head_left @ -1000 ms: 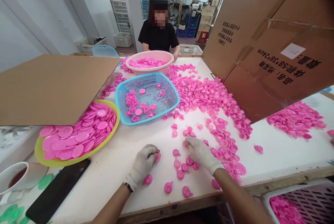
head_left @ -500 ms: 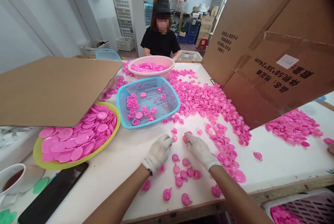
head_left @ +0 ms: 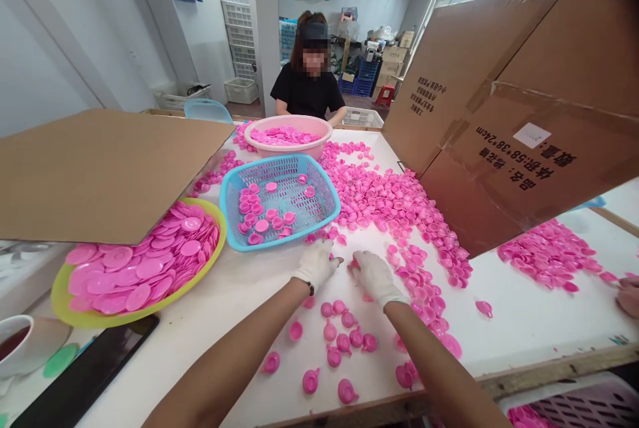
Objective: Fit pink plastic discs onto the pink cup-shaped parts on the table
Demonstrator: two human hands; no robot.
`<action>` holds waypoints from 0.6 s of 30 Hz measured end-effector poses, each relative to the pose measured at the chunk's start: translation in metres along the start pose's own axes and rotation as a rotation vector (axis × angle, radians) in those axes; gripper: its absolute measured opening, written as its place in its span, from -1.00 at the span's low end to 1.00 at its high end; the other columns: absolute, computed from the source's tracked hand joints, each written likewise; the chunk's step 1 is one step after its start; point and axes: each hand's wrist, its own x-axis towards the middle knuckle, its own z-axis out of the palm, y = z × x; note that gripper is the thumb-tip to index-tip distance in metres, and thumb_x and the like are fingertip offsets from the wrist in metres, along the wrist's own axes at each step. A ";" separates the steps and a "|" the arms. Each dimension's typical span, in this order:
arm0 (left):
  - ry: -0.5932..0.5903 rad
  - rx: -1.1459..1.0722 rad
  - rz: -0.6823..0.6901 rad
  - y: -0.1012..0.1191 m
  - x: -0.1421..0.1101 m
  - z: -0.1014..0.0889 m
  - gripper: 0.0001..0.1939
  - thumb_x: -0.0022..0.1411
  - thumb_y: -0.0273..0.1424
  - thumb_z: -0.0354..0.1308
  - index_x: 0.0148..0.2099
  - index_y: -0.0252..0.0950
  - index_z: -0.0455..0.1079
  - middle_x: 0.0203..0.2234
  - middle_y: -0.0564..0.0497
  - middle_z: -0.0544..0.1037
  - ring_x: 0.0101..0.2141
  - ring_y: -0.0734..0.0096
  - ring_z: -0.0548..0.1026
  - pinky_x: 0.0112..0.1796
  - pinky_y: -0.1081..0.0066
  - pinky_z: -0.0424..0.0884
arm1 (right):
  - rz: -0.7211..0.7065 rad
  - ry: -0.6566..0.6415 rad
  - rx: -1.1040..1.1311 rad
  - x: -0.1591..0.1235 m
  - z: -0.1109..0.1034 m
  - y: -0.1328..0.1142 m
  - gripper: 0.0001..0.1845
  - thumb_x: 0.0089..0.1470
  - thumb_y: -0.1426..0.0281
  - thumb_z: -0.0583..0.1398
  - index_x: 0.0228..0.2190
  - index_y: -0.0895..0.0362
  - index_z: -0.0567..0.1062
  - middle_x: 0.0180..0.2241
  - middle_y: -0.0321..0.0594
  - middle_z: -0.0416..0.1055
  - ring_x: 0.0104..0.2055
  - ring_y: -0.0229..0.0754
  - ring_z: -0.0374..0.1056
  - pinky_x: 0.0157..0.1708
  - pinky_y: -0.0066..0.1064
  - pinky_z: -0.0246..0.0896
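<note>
My left hand, in a white glove with bare fingertips showing, is closed over small pink toy cups below the blue basket's front edge. Some pink peeks out between its fingers, but they hide most of the piece. My right hand, gloved too, has its fingers bent and pinched on a pink toy cup. Between my forearms several pink toy cups with small handles lie loose on the white table. Ahead of my hands stands the blue perforated basket with several pink cups inside.
A yellow bowl of pink discs sits left, under a cardboard sheet. A phone and a mug are nearer. A pile of pink cups reaches the big carton. A person sits opposite; another hand shows right.
My left hand has moved forward and right, over the small pink cups and closer to my right hand. My right hand stays near the same spot, fingers more curled. The camera view has shifted slightly.
</note>
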 end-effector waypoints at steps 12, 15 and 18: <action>0.153 -0.217 0.054 -0.055 -0.049 -0.001 -0.84 0.17 -0.45 0.01 -0.21 -0.29 0.39 -0.30 -0.05 0.53 -0.24 0.32 0.46 -0.14 0.32 0.37 | -0.159 -0.061 0.011 -0.028 0.017 -0.038 -0.80 0.17 0.49 0.01 -0.21 0.14 0.40 -0.15 -0.07 0.27 -0.28 -0.19 0.30 -0.35 -0.42 0.14; 0.207 -0.265 0.103 -0.071 -0.073 -0.002 -0.79 0.18 -0.42 0.02 -0.14 -0.27 0.40 -0.20 -0.09 0.52 -0.12 0.25 0.44 -0.05 0.24 0.35 | -0.210 -0.073 0.061 -0.038 0.012 -0.034 -0.68 0.14 0.53 0.02 -0.07 0.10 0.35 -0.13 -0.11 0.28 -0.25 -0.20 0.31 -0.30 -0.43 0.19; 0.214 -0.337 0.145 -0.078 -0.091 -0.002 -0.72 0.22 -0.41 -0.02 -0.04 -0.26 0.37 -0.14 -0.12 0.50 -0.08 0.26 0.44 -0.03 0.21 0.37 | -0.182 0.000 0.140 -0.044 0.006 -0.009 -0.50 0.10 0.60 -0.02 0.07 0.07 0.25 -0.05 -0.14 0.27 -0.13 -0.22 0.30 -0.14 -0.45 0.18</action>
